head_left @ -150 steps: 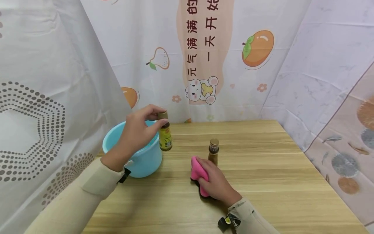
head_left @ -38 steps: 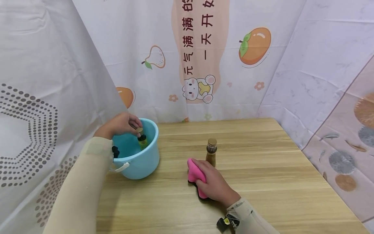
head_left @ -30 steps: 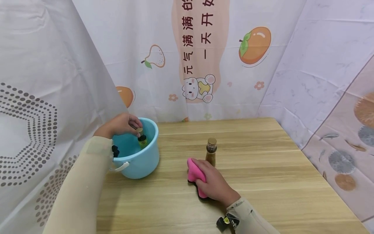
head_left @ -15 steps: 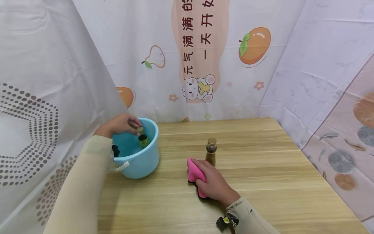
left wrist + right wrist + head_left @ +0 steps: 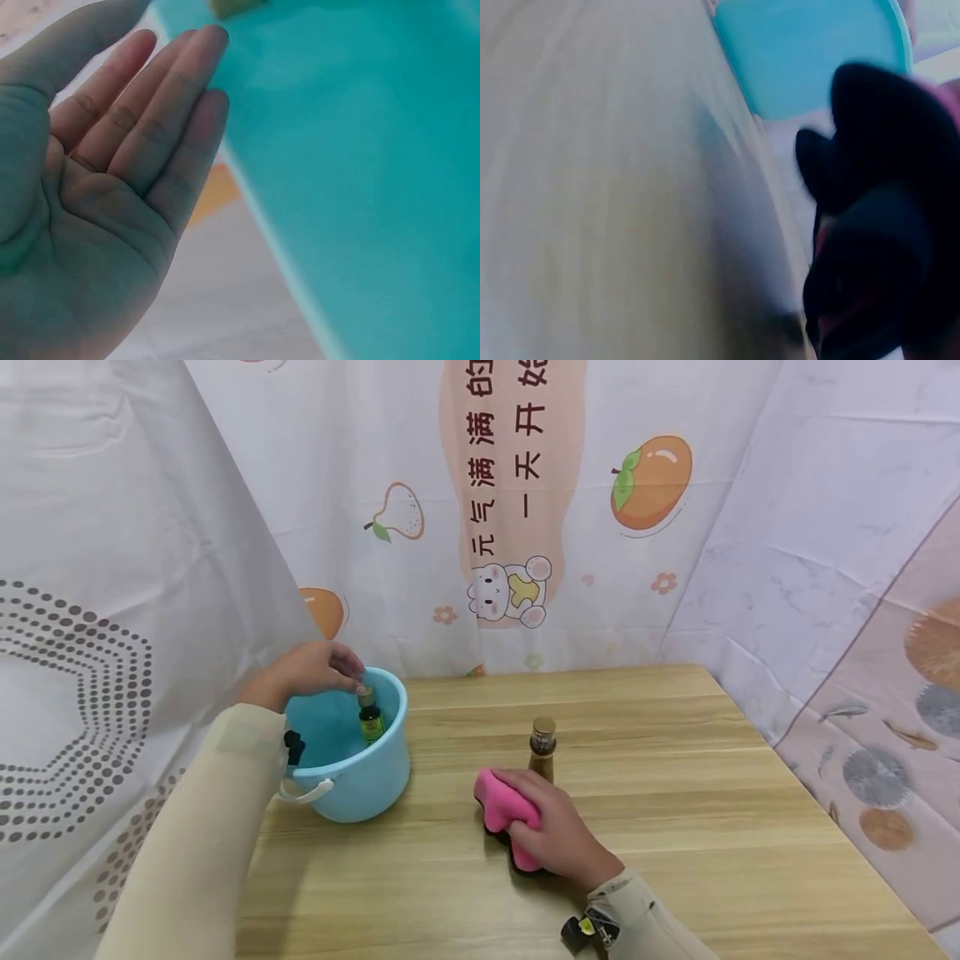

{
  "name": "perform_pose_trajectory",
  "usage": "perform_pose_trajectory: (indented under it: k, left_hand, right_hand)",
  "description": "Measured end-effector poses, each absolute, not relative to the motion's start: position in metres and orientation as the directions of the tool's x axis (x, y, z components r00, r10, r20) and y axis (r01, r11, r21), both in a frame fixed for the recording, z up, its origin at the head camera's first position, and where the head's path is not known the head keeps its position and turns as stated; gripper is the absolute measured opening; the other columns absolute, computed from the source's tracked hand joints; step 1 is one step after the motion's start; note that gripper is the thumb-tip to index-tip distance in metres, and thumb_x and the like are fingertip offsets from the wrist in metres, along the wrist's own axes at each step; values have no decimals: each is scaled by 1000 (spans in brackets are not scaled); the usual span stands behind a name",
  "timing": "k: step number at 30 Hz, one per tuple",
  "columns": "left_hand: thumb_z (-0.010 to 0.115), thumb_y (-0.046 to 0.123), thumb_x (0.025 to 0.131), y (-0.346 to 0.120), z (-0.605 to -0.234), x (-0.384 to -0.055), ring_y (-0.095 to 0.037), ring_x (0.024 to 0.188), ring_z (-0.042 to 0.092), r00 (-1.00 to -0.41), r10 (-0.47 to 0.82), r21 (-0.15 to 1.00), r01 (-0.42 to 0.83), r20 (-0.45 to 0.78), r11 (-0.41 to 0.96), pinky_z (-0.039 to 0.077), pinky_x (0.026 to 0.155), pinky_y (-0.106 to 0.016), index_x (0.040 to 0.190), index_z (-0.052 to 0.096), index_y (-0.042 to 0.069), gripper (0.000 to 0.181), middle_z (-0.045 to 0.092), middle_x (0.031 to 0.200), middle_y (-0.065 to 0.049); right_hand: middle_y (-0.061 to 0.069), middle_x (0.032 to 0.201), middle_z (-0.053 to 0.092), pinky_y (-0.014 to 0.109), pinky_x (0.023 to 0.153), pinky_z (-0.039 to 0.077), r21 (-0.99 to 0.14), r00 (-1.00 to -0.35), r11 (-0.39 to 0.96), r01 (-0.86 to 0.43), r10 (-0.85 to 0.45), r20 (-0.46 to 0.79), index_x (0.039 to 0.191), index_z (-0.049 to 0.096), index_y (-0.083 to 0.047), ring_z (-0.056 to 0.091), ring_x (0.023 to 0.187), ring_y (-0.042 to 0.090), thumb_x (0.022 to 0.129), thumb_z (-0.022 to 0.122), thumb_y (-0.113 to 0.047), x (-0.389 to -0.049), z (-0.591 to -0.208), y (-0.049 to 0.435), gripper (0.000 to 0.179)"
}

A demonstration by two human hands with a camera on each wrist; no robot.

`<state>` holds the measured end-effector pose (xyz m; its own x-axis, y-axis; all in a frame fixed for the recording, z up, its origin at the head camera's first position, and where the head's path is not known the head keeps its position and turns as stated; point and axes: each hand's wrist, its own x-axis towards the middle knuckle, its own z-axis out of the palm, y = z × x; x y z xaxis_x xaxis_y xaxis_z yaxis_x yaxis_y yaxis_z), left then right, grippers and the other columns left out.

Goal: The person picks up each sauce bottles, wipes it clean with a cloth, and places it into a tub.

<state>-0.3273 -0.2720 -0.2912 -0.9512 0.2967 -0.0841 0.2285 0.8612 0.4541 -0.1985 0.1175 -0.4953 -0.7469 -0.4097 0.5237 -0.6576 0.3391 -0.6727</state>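
My left hand [image 5: 311,670] hovers over the light-blue bucket [image 5: 367,792] with its fingertips by the gold cap of a small bottle [image 5: 371,720]. That bottle, with a yellow-green label, stands inside the bucket near its right wall. In the left wrist view the palm is bare and the fingers are nearly straight. On the table my right hand [image 5: 553,828] grips a soft pink thing [image 5: 501,803] with a black underside; its kind is not clear. Dark and lobed, that underside [image 5: 885,187] fills the right side of the right wrist view. A brown gold-capped bottle [image 5: 542,752] stands behind the right hand, partly hidden.
The wood-grain table [image 5: 675,760] runs up to a patterned curtain [image 5: 360,443] at the back and sides. The bucket's white handle [image 5: 307,793] hangs at its front. A small black device [image 5: 579,935] is strapped at the right wrist.
My left hand carried the labelled bottle from beside the bucket into it, then let go of its cap and rose slightly. My right hand lifted and tilted the pink thing a little.
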Motion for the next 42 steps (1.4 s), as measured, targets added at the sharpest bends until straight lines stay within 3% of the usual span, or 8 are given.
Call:
perform_pose_trajectory:
  k: [4, 16, 20, 23, 27, 30, 36, 42]
  left_hand:
    - [80, 27, 92, -254, -278, -320, -34, 112, 69, -941, 337, 443, 287, -38, 849, 57, 97, -58, 123, 72, 9, 37, 74, 120, -13]
    - [72, 30, 98, -182, -253, -293, -25, 101, 70, -909, 414, 348, 402, 44, 847, 61, 88, -45, 111, 76, 15, 20, 76, 106, -4]
    - [71, 28, 99, -157, -255, -280, -21, 98, 72, -887, 453, 343, 455, 91, 822, 62, 86, -43, 108, 76, 17, 16, 76, 104, -2]
    - [72, 26, 98, -138, -260, -273, -19, 99, 72, -870, 472, 322, 491, 140, 810, 62, 85, -41, 107, 76, 17, 14, 76, 103, 0]
    - [72, 26, 98, -116, -275, -269, -18, 102, 70, -849, 489, 310, 528, 198, 791, 61, 91, -40, 111, 76, 15, 17, 76, 107, 0]
    - [72, 25, 98, -104, -289, -266, -19, 104, 70, -832, 501, 315, 555, 240, 770, 59, 95, -40, 114, 76, 14, 20, 75, 111, -1]
    - [72, 28, 98, -80, -325, -263, -15, 103, 72, -797, 510, 331, 601, 324, 728, 60, 91, -36, 115, 74, 17, 20, 75, 113, 3]
    - [73, 33, 98, -52, -357, -261, -13, 107, 71, -809, 488, 372, 585, 328, 721, 59, 94, -35, 124, 71, 19, 30, 72, 125, 3]
  right_hand:
    - [-3, 137, 64, 29, 86, 58, -705, -721, 202, -680, -357, 594, 146, 60, -23, 64, 109, 16, 76, 69, 12, -197, -492, 125, 78]
    - [9, 135, 68, 28, 81, 57, -783, -776, -45, -621, -108, 621, 148, 55, -5, 66, 96, 16, 74, 67, 10, -191, -475, 143, 76]
    - [6, 133, 69, 29, 84, 55, -820, -823, -156, -551, -59, 565, 147, 55, -2, 64, 99, 17, 73, 61, 8, -189, -467, 149, 74]
    - [2, 118, 71, 28, 84, 57, -833, -872, -307, -460, -20, 489, 137, 63, -6, 64, 98, 15, 73, 54, 8, -186, -462, 155, 66]
    - [2, 108, 67, 33, 71, 64, -741, -885, -562, -367, -36, 465, 123, 63, -10, 71, 86, 15, 77, 40, 9, -186, -458, 167, 55]
    - [7, 111, 67, 39, 68, 65, -670, -866, -676, -305, -96, 491, 128, 54, -7, 75, 83, 21, 83, 34, 5, -187, -456, 175, 51]
    - [18, 118, 70, 40, 74, 65, -605, -859, -756, -248, -116, 498, 137, 47, -3, 73, 91, 26, 90, 38, 0, -192, -455, 188, 49]
    - [14, 117, 71, 41, 70, 64, -624, -908, -722, -299, 13, 419, 135, 48, -6, 72, 88, 24, 89, 37, 0, -201, -458, 193, 48]
